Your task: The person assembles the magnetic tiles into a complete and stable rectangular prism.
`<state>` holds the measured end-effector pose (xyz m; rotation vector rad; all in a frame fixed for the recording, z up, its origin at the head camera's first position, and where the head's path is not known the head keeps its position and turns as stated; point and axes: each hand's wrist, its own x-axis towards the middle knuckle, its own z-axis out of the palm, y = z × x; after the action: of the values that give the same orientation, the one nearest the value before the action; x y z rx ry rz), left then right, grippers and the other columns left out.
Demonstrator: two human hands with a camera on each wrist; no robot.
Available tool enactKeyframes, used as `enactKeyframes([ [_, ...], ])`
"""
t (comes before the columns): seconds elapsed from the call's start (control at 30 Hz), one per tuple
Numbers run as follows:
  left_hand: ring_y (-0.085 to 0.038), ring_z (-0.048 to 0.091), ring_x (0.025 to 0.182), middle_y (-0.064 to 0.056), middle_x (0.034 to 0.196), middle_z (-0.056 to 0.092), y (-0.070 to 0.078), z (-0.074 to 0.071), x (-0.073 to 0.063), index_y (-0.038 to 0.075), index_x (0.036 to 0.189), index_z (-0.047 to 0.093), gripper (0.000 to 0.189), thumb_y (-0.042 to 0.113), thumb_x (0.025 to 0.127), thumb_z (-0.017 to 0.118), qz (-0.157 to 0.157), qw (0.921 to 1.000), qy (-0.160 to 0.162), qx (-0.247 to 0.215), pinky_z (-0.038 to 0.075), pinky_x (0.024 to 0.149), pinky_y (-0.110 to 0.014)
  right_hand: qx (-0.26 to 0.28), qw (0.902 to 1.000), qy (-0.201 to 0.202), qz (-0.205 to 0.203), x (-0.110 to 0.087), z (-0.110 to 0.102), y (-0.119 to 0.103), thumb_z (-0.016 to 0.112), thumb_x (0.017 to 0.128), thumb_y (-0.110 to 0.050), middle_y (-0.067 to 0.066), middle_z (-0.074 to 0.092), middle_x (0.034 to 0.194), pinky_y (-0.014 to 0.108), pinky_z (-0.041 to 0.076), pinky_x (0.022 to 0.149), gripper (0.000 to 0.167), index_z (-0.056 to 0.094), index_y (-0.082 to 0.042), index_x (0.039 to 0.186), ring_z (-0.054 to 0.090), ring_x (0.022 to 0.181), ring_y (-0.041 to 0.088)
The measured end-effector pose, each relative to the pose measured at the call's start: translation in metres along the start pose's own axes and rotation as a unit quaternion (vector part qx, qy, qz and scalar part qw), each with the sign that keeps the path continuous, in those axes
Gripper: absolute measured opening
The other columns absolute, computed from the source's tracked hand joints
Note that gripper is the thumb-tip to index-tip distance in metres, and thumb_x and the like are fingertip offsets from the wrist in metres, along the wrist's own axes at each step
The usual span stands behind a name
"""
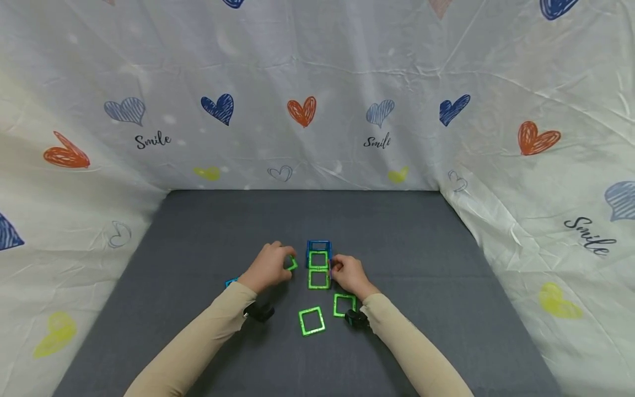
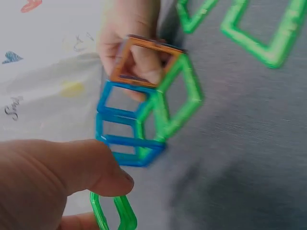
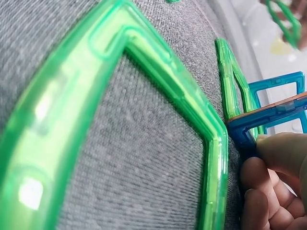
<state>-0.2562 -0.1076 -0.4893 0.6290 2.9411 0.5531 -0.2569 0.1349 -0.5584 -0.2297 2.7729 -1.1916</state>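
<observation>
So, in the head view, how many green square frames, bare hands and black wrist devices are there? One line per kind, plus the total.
Green square frames: 5
Bare hands, left hand and right hand: 2
Black wrist devices: 2
Total: 9

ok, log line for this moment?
left grip: pinching green plastic frame | right grip: holding multicoloured plastic-frame structure | loose: two green plastic squares

White sheeting (image 1: 337, 49), printed hearts (image 1: 302, 112), "Smile" lettering (image 1: 152, 140); dark grey fabric-covered surface (image 1: 397, 231).
</observation>
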Motion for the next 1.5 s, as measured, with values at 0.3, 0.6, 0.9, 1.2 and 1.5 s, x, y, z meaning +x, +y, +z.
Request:
enactKeyframes([
  [0.3,-0.031,0.055,0.103,-0.015,0.122,0.065,0.029,-0.01,0.033,0.013,0.125,0.073,0.041,0.01,0.084,0.079,0.033,0.9993,-0.011,0.012,0.053,0.085,-0.044,-0.004,0.9999,0.008,0.007,-0.002,0.002,0.0,0.063,0.095,-0.006,0.005,0.07,0.085,0.028,0.048,0.062,0.03,0.071,-0.002,0.123,0.057,0.065,0.011],
  [0.6,-0.037,0.06,0.117,-0.016,0.131,0.065,0.047,0.0,0.057,0.014,0.142,0.059,0.062,0.005,0.083,0.077,0.098,0.9945,-0.03,0.019,0.055,0.089,-0.046,-0.002,0.9999,0.008,0.007,-0.003,0.002,0.002,0.063,0.094,-0.005,0.006,0.07,0.084,0.026,0.046,0.059,0.029,0.071,-0.001,0.122,0.055,0.062,0.011],
  [0.9,-0.036,0.06,0.12,-0.015,0.133,0.064,0.049,0.007,0.067,0.013,0.144,0.057,0.064,0.007,0.084,0.079,0.11,0.9923,-0.049,0.032,0.054,0.098,-0.048,-0.006,1.0,0.004,0.002,-0.003,0.001,-0.001,0.062,0.096,-0.006,0.006,0.07,0.087,0.029,0.049,0.063,0.028,0.07,-0.001,0.123,0.058,0.066,0.012],
  [1.2,-0.036,0.06,0.118,-0.015,0.131,0.065,0.047,0.009,0.072,0.014,0.143,0.058,0.064,0.005,0.084,0.078,0.109,0.992,-0.053,0.035,0.054,0.097,-0.047,-0.006,1.0,0.001,0.007,-0.002,-0.001,-0.003,0.06,0.097,-0.006,0.005,0.069,0.085,0.027,0.045,0.06,0.03,0.07,-0.002,0.124,0.054,0.063,0.012],
  [1.5,-0.037,0.059,0.114,-0.016,0.128,0.065,0.051,0.008,0.075,0.015,0.139,0.062,0.057,0.006,0.084,0.078,0.104,0.9908,-0.063,0.06,0.056,0.089,-0.046,-0.01,0.9999,0.003,0.002,0.0,-0.002,-0.002,0.06,0.096,-0.005,0.004,0.066,0.079,0.026,0.042,0.058,0.026,0.072,-0.003,0.119,0.051,0.06,0.012],
])
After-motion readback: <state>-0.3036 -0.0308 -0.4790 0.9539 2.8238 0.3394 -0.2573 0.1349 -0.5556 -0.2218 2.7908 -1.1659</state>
